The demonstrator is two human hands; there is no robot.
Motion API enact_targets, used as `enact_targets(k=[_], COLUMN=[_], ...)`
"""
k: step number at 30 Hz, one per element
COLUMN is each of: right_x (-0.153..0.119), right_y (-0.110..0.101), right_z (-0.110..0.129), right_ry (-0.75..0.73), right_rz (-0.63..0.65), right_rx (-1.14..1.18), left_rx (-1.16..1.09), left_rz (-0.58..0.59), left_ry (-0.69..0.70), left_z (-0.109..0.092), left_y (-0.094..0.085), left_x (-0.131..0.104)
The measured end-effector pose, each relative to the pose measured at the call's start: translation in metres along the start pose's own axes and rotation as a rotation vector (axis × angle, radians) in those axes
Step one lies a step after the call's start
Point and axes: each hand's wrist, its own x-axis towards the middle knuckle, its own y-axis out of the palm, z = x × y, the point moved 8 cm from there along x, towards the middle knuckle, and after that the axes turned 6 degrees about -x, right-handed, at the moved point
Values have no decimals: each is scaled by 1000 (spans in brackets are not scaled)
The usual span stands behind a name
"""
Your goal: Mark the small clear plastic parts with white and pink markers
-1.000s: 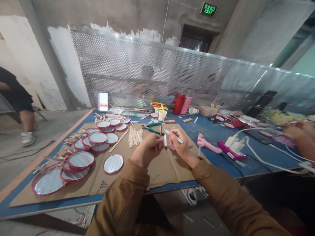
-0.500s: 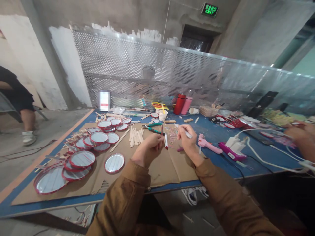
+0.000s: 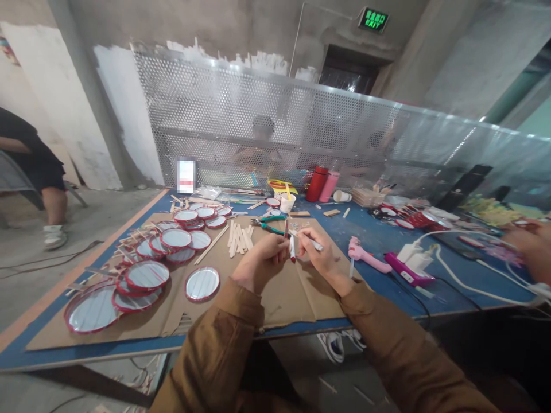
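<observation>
My left hand [image 3: 267,252] is closed, its thumb and fingers pinching a thin reddish-brown strip [image 3: 286,226] that stands upright. Just beside those fingertips is a short white rod with a red end [image 3: 293,251]; I cannot tell whether it is held or lies on the cardboard. In my right hand [image 3: 321,252] is a white pen-like stick [image 3: 317,245], gripped like a pen, its tip close to the strip. A single round red-rimmed disc [image 3: 202,284] lies left of my left hand, and wooden craft sticks [image 3: 239,240] are piled beyond it.
Stacked red-rimmed discs [image 3: 148,275] cover the cardboard's [image 3: 284,304] left side. Green-handled pliers [image 3: 271,221] lie beyond my hands. To the right are a pink glue gun [image 3: 368,256], a purple power strip [image 3: 408,269] with cables, and another person's hand [image 3: 527,244]. Bottles [image 3: 317,183] stand behind.
My right hand has moved left, bringing the white pen-like stick up to the strip in my left hand. The view has shifted slightly.
</observation>
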Motion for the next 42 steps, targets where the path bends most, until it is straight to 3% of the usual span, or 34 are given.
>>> enact_targets(k=[9,20,33,42], right_x=[-1,-1,0,0], right_y=[3,-3,3,3], right_z=[0,2,-1,-1], right_ry=[-4,10,-20,-2], right_rz=[29,-38,18,7], right_rx=[3,49,-19,-7], left_rx=[81,-31,39,57], left_rz=[-1,-24,65,67], left_ry=[12,-9,-71,-30], left_z=[-1,0,10,14], left_y=[-2,-2,0,-2], left_x=[1,-2,11,14])
